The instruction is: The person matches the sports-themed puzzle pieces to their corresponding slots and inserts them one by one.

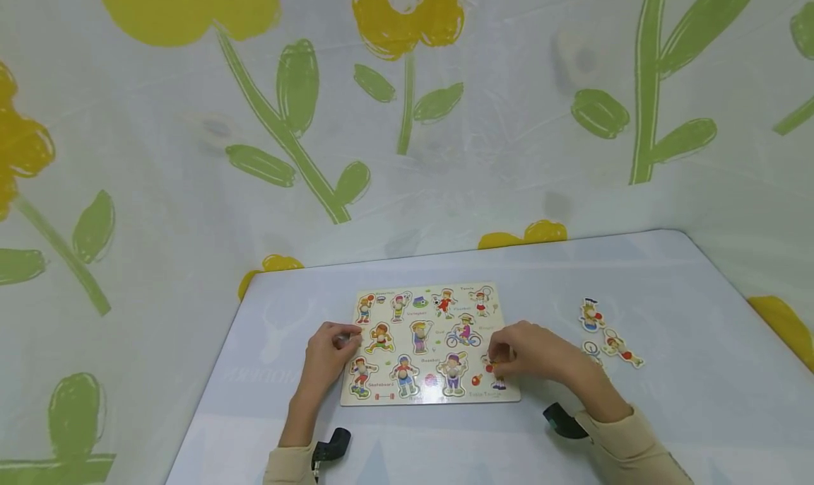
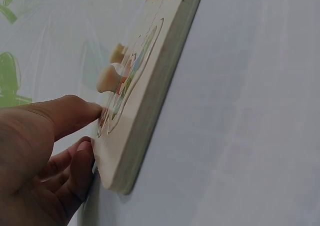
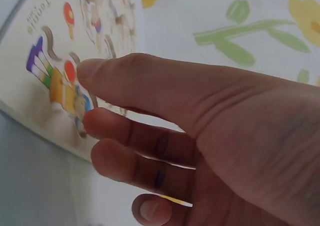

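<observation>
A wooden peg puzzle board [image 1: 397, 343] with sports figures lies on the table. My left hand [image 1: 326, 354] grips its left edge; in the left wrist view the thumb [image 2: 75, 113] lies over the top face, other fingers curled by the side, near a wooden knob [image 2: 109, 79]. At the board's lower right corner my right hand [image 1: 524, 351] pinches a table tennis figure piece [image 3: 62, 88] with a red paddle. That piece sits askew over its recess, next to the printed words. The thumb hides part of it, and its knob is out of sight.
Right of the board lie loose figure pieces: one with a dark cap [image 1: 591, 317], one with a racket [image 1: 623, 348], and another [image 1: 591, 349] partly hidden by my right wrist. Black wrist devices [image 1: 333, 446] sit under both forearms. A flowered curtain [image 1: 445, 188] stands behind the table.
</observation>
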Motion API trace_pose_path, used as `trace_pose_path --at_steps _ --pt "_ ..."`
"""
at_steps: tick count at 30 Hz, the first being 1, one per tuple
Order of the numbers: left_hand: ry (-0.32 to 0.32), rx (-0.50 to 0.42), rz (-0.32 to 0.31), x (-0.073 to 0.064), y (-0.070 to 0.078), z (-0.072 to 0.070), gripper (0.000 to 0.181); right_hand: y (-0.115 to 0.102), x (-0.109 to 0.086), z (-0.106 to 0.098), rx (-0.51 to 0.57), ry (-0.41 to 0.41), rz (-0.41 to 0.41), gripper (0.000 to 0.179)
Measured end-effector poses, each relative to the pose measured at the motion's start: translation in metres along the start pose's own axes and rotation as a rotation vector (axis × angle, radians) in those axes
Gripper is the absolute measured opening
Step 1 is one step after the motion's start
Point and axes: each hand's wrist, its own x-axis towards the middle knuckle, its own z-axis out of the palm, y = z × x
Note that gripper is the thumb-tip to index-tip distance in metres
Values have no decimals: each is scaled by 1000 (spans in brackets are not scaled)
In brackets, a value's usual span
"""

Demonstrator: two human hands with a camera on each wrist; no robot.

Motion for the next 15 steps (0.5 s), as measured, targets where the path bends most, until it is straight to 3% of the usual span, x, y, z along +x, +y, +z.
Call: trace_pose_path --at_steps 11,15 --pt "3 5 2 0 0 0 17 11 -10 -15 8 -5 106 12" --pt "2 6 0 0 -1 0 17 13 -12 -18 20 -13 188 14"
